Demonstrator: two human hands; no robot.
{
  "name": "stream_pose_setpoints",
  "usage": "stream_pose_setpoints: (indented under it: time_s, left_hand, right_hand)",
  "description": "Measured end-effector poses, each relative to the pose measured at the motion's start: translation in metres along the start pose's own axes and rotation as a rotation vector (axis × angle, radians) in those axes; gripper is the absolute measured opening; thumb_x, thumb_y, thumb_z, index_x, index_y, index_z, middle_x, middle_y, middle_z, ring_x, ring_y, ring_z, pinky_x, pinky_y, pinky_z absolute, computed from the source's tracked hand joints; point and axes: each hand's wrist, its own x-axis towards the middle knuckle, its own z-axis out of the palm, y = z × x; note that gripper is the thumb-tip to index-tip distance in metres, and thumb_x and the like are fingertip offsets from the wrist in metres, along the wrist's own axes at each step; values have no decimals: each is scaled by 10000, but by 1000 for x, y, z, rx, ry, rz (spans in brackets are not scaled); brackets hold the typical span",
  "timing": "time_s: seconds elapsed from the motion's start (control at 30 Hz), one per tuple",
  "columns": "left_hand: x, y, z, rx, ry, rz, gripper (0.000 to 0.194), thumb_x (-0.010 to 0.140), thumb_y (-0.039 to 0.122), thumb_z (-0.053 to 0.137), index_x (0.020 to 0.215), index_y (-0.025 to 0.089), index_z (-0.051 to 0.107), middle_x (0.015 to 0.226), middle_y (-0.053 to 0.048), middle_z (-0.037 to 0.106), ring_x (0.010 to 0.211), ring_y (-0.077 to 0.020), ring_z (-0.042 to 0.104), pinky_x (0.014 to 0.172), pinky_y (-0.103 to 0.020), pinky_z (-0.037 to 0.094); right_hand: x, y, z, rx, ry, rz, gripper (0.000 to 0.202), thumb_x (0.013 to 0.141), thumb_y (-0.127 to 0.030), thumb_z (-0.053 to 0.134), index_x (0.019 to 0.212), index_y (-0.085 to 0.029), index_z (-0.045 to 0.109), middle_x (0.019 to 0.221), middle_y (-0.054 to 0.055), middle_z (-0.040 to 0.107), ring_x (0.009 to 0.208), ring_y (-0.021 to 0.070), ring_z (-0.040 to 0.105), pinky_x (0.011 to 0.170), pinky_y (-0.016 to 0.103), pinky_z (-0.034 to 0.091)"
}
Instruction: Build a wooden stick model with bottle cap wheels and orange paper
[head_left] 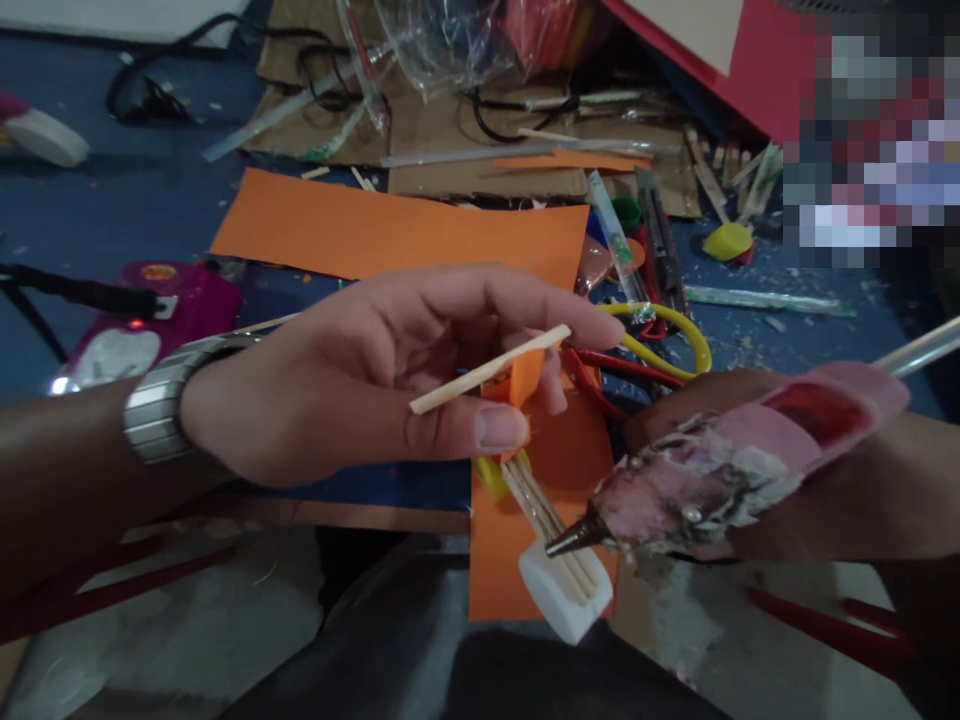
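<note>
My left hand (420,370), a metal watch band at its wrist, is closed on a small stick model: its thumb pinches a folded orange paper piece (529,375). Below the thumb, thin wooden sticks (532,500) run down to a white cap-like piece (559,595), with a yellow piece (493,478) near their top. A short wooden stick (491,368) lies across the thumb and the paper. My right hand (810,480) is wrapped round a worn pink glue gun (712,470), its fingers mostly hidden behind it. The dark nozzle points left, at the sticks just above the white piece.
Orange card (397,230) lies across the blue table (52,210). A purple device (142,320) with a lit red lamp sits at left. Beyond are scissors with yellow handles (686,335), a box cutter (660,235), glue sticks (772,300), cardboard (487,135) and a black cable (195,45).
</note>
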Motion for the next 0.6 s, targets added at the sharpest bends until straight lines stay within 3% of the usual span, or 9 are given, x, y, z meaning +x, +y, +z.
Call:
stream_pose_setpoints:
  time_s: [0.17,0.33,0.5,0.6]
  left_hand:
    - [-2,1,0,51,1,-14,428,987,94,820,1382,252,771,1063,-7,818,1109,-210,822,982,-320,715]
    - [-1,2,2,26,5,-44,403,992,113,827,1368,251,780,1063,-8,813,1016,-187,825,943,-300,722]
    - [-1,2,1,5,-9,-35,381,1020,116,802,1379,243,768,1087,-4,813,1038,-181,824,944,-291,722]
    - [-2,2,0,34,-15,-49,421,1009,145,837,1398,297,782,1096,-22,826,1030,-239,828,922,-360,742]
  right_hand:
    - [0,-6,4,-25,1,85,636,923,-195,933,1468,-492,795,1396,-90,861,1247,172,858,1060,160,651]
    - [4,-10,6,23,37,138,640,889,-210,966,1423,-530,816,1395,-116,857,1252,194,860,1084,186,649]
    - [4,-9,9,68,83,163,614,907,-211,951,1410,-537,818,1363,-122,867,1112,186,901,918,158,695]
    - [6,-10,10,85,109,126,578,906,-201,952,1388,-499,842,1340,-96,879,1180,198,885,1009,190,677]
